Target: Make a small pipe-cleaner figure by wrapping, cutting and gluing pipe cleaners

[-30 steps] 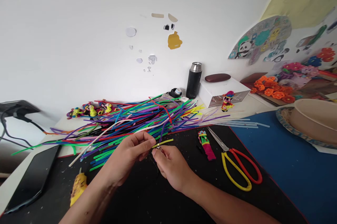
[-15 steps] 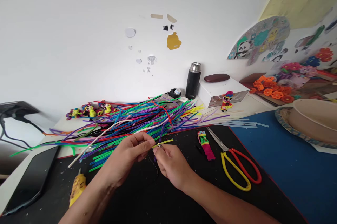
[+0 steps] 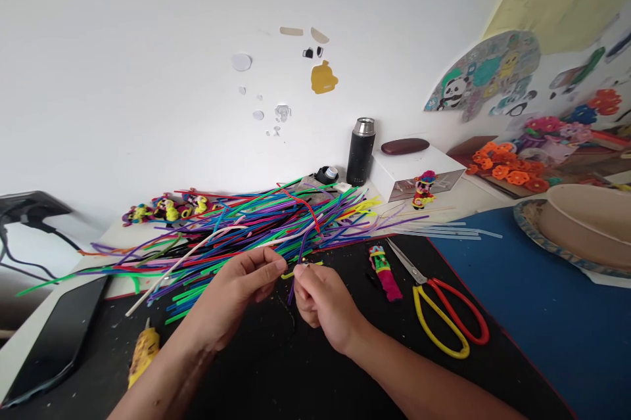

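The fingertips stand farther apart than half a second ago. The left hand (image 3: 241,288) pinches nearly closed, the right hand (image 3: 328,305) curls tightly; what each holds, I cannot tell. A thin yellow fuzzy stem (image 3: 287,275) shows at the gap. A beige round bowl (image 3: 591,229) sits in a blue-patterned round tray (image 3: 527,233).

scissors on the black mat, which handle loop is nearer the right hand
The yellow loop: it lies on the side toward the right hand, while the red loop lies farther off, toward the blue surface.
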Motion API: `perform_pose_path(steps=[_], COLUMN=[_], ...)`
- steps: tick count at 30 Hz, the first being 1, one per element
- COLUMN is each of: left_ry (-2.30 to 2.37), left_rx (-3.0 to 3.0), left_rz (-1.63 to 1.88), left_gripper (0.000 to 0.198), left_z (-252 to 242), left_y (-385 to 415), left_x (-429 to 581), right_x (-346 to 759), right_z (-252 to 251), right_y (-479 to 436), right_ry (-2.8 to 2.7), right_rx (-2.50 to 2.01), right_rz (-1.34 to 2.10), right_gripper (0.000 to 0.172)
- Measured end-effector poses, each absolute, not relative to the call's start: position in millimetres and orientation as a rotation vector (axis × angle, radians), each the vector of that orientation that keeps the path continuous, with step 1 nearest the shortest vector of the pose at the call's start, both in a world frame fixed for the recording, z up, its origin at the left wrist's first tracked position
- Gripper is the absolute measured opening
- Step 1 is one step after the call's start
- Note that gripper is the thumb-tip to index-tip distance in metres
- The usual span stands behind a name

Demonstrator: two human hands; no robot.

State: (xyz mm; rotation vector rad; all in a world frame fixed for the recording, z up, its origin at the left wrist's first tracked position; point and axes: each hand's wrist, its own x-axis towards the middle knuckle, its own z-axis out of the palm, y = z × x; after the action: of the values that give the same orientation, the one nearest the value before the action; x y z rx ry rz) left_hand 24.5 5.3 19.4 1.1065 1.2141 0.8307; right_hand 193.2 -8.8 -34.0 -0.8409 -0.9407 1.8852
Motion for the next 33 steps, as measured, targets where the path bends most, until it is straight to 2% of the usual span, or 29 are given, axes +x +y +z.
perform_pose_path(steps=[9, 16, 28, 33], left_ry=[1.249, 1.355, 1.349, 1.336], left_rx=[1.135, 1.276, 1.408, 1.379], left_rz=[0.852, 0.798, 0.716, 0.721], left_gripper=[0.048, 0.052, 0.046, 0.051], left_z=[22.0, 25.7, 28.4, 27.5], left_y=[5.4, 5.2, 5.4, 5.5], left_x=[21.7, 21.2, 24.3, 24.5], right_x=[202.1, 202.5, 199.6, 199.0], right_z=[-29.1, -27.9, -26.8, -27.2], right_y=[-1.5, -0.3, -0.5, -0.6], right_ry=[-0.861, -0.866, -0.922, -0.91], right_rx=[-0.726, -0.82, -0.878, -0.883], right_rz=[1.898, 1.817, 1.769, 1.769], right_gripper=[0.056, 0.052, 0.042, 0.036])
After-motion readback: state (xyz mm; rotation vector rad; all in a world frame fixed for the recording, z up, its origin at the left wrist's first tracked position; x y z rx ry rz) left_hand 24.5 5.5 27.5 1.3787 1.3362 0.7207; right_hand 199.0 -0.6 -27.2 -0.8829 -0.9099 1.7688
